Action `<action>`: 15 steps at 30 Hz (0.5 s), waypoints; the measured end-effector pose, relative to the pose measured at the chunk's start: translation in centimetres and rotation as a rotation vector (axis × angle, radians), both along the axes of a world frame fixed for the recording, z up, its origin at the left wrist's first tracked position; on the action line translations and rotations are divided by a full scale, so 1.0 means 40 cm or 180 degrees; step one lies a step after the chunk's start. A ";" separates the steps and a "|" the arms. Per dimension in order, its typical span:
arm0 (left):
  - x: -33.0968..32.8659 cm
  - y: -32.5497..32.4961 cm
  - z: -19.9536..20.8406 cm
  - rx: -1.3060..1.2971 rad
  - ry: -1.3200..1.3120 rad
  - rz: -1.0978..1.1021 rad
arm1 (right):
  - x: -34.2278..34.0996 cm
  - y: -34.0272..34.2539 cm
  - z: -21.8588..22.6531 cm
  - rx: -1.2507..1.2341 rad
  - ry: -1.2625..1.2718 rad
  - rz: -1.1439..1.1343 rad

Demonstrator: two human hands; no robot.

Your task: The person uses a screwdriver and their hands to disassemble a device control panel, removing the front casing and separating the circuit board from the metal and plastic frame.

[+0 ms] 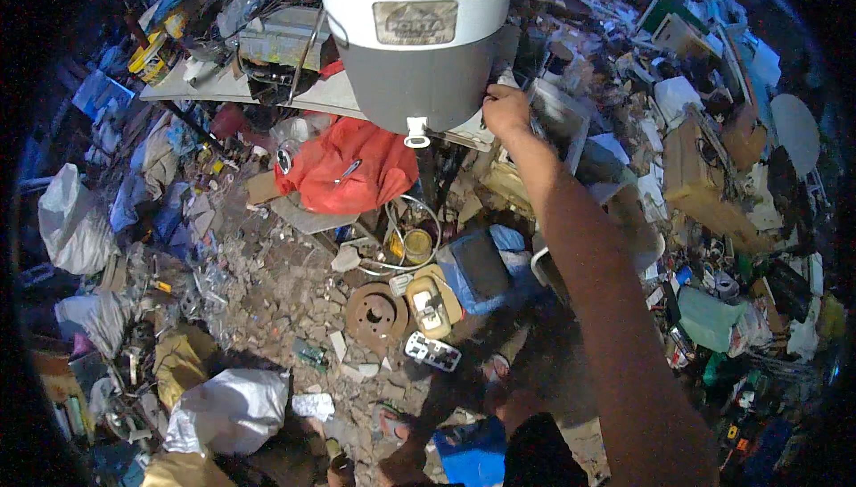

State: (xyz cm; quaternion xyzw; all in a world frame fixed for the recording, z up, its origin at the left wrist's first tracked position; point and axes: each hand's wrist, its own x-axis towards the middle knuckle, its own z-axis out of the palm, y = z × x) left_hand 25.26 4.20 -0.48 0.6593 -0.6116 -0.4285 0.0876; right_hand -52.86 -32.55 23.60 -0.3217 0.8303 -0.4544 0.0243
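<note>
A large water jug (419,86), white above and grey below, stands upright at the top middle on a pale board (330,96). Low on its front is a white spout (416,130). My right hand (506,112) is beside the jug's lower right side, close to the board's edge. Its fingers are curled, and what they hold, if anything, is hidden. A red cloth or bag (357,170) hangs below the board, with a small shiny metal piece (349,172) on it. My left hand is out of view.
Scrap covers the ground. Near my feet are a rusty brake disc (375,313), a white power strip-like plate (432,352) and a blue bag (486,268). A silvery white sack (227,411) lies at lower left, and a cardboard box (704,175) at right.
</note>
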 end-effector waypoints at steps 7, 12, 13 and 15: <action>-0.054 0.131 0.268 0.1287 0.0504 0.1436 | -0.050 0.124 -0.016 0.0186 -0.0677 0.0276; -0.312 0.121 0.503 0.0752 -0.0963 0.0418 | 0.000 0.148 -0.023 0.0263 -0.0346 0.0774; -0.306 0.121 0.486 0.0792 -0.1530 -0.0490 | 0.021 0.135 -0.035 0.0418 -0.0179 0.0870; -0.330 0.133 0.484 0.1236 -0.0441 0.0666 | -0.005 0.127 -0.056 0.0081 -0.0215 0.0576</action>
